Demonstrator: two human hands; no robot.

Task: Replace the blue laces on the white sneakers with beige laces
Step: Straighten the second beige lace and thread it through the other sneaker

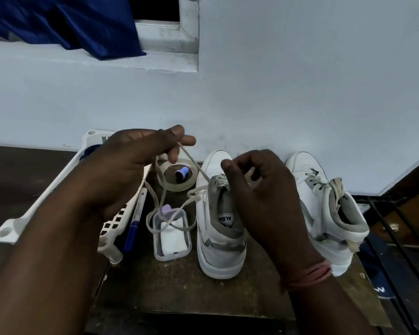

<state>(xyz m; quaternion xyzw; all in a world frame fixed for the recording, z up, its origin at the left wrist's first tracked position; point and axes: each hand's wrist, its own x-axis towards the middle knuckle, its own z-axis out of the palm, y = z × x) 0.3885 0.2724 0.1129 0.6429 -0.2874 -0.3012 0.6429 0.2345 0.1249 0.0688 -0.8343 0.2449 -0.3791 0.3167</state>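
Pale blue wall (pixel 300 93) fills the upper half of the view, with a dark brown worn table (pixel 179 281) below it holding everything. At the centre stands a white high-top sneaker with grey trim (pixel 218 238), heel toward the viewer, and a second matching white sneaker (pixel 324 213) sits at 3 o'clock from it, already threaded with a beige lace. The left hand (pixel 131 170), raised at 10 o'clock from the first sneaker, pinches a beige flat lace (pixel 191 163) between thumb and fingertips; the lace runs down to the sneaker's upper eyelets and loops loosely over a clear plastic box (pixel 172 235). The right hand (pixel 257 189) hovers over the sneaker's tongue, fingers curled on the lace's other end. At 12 o'clock from the box lies a roll of tape (pixel 177 175), and at 9 o'clock a blue marker pen (pixel 136 221) beside a white plastic basket (pixel 41 206).
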